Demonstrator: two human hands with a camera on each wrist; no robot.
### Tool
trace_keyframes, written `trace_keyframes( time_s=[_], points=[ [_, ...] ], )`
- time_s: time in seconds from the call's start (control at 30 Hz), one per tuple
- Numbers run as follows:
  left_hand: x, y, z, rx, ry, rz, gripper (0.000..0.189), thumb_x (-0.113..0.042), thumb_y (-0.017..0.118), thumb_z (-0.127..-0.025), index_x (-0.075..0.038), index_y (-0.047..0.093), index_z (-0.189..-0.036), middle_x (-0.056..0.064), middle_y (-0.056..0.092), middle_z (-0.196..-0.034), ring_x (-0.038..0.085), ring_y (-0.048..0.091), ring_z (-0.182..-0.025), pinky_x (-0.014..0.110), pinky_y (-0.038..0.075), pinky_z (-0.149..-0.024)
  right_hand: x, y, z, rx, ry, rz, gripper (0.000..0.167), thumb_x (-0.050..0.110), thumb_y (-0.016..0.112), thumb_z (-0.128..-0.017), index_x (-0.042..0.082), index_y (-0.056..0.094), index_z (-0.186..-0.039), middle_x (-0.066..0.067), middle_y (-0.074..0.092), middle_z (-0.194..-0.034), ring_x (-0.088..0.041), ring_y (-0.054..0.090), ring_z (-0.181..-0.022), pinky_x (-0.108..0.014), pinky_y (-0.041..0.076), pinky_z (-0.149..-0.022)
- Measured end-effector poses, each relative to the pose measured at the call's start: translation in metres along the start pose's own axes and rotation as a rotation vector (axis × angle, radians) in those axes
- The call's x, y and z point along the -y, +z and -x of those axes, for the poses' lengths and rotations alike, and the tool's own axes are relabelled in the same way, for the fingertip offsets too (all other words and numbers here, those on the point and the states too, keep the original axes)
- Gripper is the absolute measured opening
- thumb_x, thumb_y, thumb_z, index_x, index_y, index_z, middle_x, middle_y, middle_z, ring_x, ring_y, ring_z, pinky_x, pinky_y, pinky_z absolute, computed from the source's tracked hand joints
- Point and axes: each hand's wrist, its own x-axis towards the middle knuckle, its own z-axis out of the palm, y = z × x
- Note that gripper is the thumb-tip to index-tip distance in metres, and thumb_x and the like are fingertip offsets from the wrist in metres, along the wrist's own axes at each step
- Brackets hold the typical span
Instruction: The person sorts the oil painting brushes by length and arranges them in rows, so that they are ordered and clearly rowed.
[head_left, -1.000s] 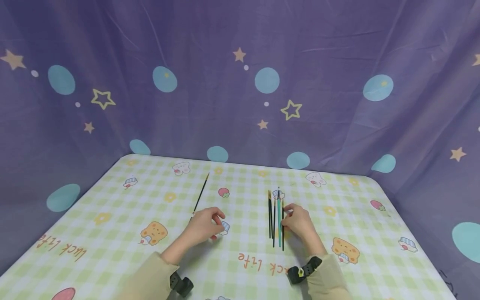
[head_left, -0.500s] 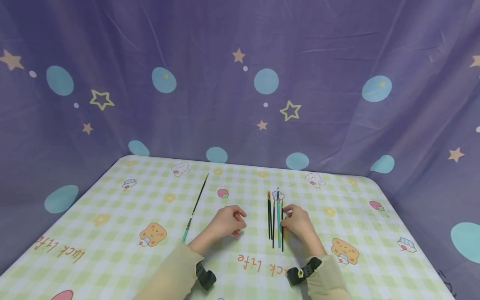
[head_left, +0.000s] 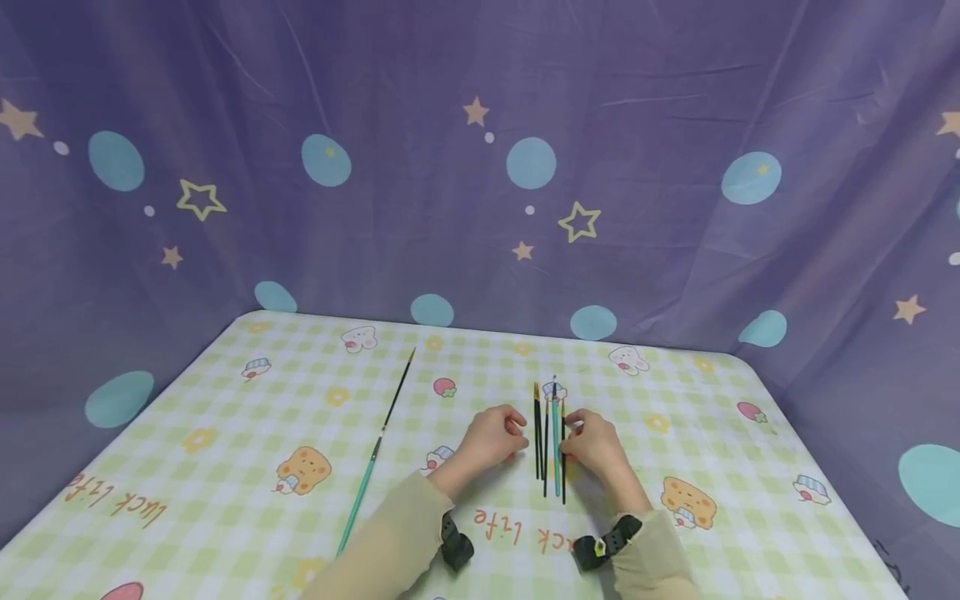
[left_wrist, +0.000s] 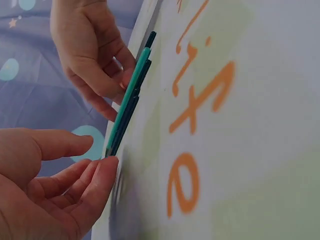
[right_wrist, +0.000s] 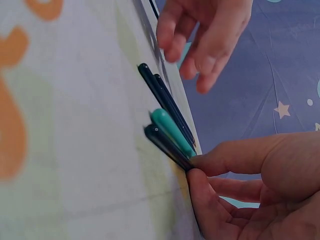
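the left hand (head_left: 491, 437) is loosely spread, while the right hand (head_left: 596, 442) pinches the rightmost black brush (head_left: 564, 482) of a row of paintbrushes (head_left: 557, 454) lying just right of the middle of the counter (head_left: 731, 454), handle ends toward the near edge. i'd keep that pinch light and slide the brush flat, so its neighbours neither roll nor cross. the row sits between the hands, its leftmost black brushes (head_left: 538, 442) just beside the left fingertips, though contact is hard to tell; toward the counter's left edge, a black brush (head_left: 398, 392) and a teal-handled brush (head_left: 359, 497) lie nearly end to end.
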Motion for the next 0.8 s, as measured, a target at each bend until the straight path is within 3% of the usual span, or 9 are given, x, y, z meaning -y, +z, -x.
trace_keyframes(
  time_s=[0.4,0.8],
  points=[
    [0.003,0.017,-0.031,-0.068,-0.074,0.049,0.027,-0.009,0.069,-0.075,-0.001,0.058,-0.098,0.003,0.060,-0.072,0.012,0.056,-0.048,0.024,0.045,-0.050,-0.001,0.000,0.000,-0.007,-0.004,-0.018,0.040,0.003,0.065,-0.074,-0.002,0.055,-0.113,-0.008,0.056,-0.076,-0.013,0.054,-0.057,-0.024,0.047,-0.052],
    [-0.009,0.025,-0.035,-0.086,-0.149,-0.058,0.034,-0.013,0.074,-0.072,-0.003,0.057,-0.100,0.002,0.060,-0.065,0.011,0.056,-0.050,0.022,0.043,-0.055,-0.001,0.001,-0.001,-0.005,-0.007,-0.021,0.041,0.002,0.065,-0.075,-0.002,0.054,-0.114,-0.008,0.055,-0.076,-0.013,0.055,-0.057,-0.024,0.047,-0.052]
  ],
)
